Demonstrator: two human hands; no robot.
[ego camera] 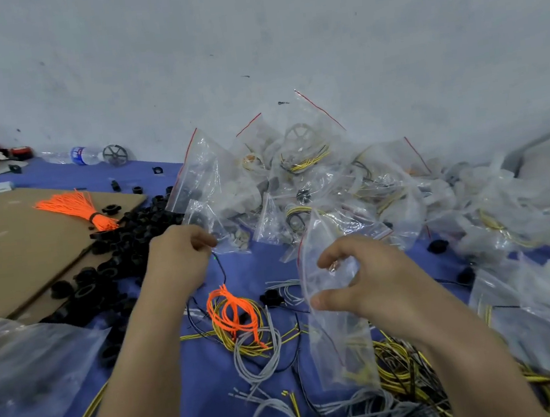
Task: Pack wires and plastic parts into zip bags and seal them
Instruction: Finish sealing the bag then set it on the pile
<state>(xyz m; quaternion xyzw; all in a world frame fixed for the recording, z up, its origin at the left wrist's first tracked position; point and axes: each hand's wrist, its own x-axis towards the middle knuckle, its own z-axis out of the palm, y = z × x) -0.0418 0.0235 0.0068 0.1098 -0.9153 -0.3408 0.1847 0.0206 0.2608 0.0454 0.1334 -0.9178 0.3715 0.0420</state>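
My right hand (pixel 360 281) holds an empty clear zip bag (pixel 339 338) by its upper part, thumb and fingers curled round the plastic. My left hand (pixel 178 257) is closed, pinching a thin black wire (pixel 222 272) that hangs down to a tangle of orange, yellow, grey and black wires (pixel 242 321) on the blue table cover. A pile of black plastic parts (pixel 123 239) lies just left of my left hand. More yellow and grey wires (pixel 398 372) lie near the front edge.
A heap of filled zip bags (pixel 314 176) is piled against the wall at the back. Brown cardboard (pixel 14 245) with an orange wire bundle (pixel 78 206) lies on the left. A water bottle (pixel 79 156) and wheel (pixel 115 154) sit far left. Loose bags (pixel 545 307) lie right.
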